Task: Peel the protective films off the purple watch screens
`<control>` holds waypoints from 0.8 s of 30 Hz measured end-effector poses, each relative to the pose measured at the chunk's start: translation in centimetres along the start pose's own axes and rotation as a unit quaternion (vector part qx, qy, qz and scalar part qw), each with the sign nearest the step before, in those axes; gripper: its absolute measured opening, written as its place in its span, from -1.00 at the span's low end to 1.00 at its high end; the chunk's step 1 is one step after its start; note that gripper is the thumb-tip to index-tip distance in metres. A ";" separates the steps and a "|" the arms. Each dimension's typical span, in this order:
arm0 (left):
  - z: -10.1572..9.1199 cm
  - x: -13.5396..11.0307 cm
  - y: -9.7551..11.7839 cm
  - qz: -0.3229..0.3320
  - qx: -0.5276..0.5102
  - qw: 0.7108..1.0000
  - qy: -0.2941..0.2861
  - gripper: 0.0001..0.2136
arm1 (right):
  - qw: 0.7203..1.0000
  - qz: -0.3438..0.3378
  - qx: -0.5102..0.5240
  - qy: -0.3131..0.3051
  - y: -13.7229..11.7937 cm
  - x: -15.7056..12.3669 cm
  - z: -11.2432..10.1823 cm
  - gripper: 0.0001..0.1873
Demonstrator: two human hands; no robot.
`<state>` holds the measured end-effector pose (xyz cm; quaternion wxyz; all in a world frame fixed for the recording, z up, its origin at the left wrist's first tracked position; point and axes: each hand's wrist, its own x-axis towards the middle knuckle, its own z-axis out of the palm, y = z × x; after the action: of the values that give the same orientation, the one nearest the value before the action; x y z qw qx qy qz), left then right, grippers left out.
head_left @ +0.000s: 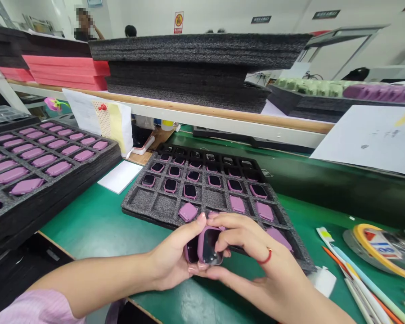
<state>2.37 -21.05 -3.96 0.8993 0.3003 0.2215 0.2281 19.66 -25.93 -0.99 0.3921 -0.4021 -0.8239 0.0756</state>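
Two purple smartwatch bodies with black screens are held together between my hands at the near edge of the foam tray. My left hand (pixel 170 261) is closed around them from the left, its thumb on top. The front smartwatch body (pixel 210 245) has its glossy screen towards me; my right hand (pixel 253 252) grips it from the right, fingers bent over the screen. The other one (pixel 191 250) is partly hidden behind it. Just beyond, the black foam tray (pixel 168 204) holds several more smartwatch bodies, some screen up, some purple back up, with some bare slots.
Stacked foam trays of purple watch bodies (pixel 57 168) stand at left, beside a white paper pad (pixel 119 175). At right lie a toothbrush (pixel 327 236), several pens and a yellow-rimmed round container (pixel 384 252). A shelf (pixel 222 118) carrying foam stacks crosses behind; a person is far off.
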 end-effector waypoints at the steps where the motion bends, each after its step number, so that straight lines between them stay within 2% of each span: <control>1: 0.0 0.0 0.0 0.003 0.000 1.000 -0.003 -0.48 | 1.000 -0.001 -0.005 0.008 -0.2 0.0 0.2 -0.83; 5: 0.1 0.0 0.0 0.013 -0.014 1.000 -0.025 -0.50 | 0.998 0.032 0.024 0.046 -0.2 0.0 0.5 -0.91; 8: -0.1 0.1 0.0 0.009 -0.018 0.999 -0.032 -0.50 | 0.985 0.095 0.090 0.114 0.1 0.1 0.4 -0.88; 12: -0.4 0.0 0.0 -0.006 -0.029 0.999 -0.039 -0.44 | 0.927 0.203 0.199 0.243 1.0 -0.1 -0.1 -0.83; 15: -0.4 -0.1 0.1 -0.002 -0.038 0.998 -0.051 -0.46 | 0.898 0.254 0.224 0.282 1.5 -0.2 -0.4 -0.85; 18: -0.4 -0.1 0.3 0.008 -0.037 0.997 -0.060 -0.48 | 0.913 0.242 0.175 0.277 1.2 0.0 -0.6 -0.93; 21: -0.4 0.0 0.3 0.014 -0.036 0.997 -0.069 -0.47 | 0.940 0.187 0.101 0.268 0.7 0.1 -0.9 -0.89; 24: -0.5 0.0 0.3 0.014 -0.036 0.996 -0.080 -0.47 | 0.952 0.141 0.031 0.268 0.4 -0.3 -1.2 -0.90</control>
<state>2.03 -20.66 -4.15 0.9209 0.2885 0.1366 0.2239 20.81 -26.11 -0.52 0.5959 -0.5077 -0.6205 0.0449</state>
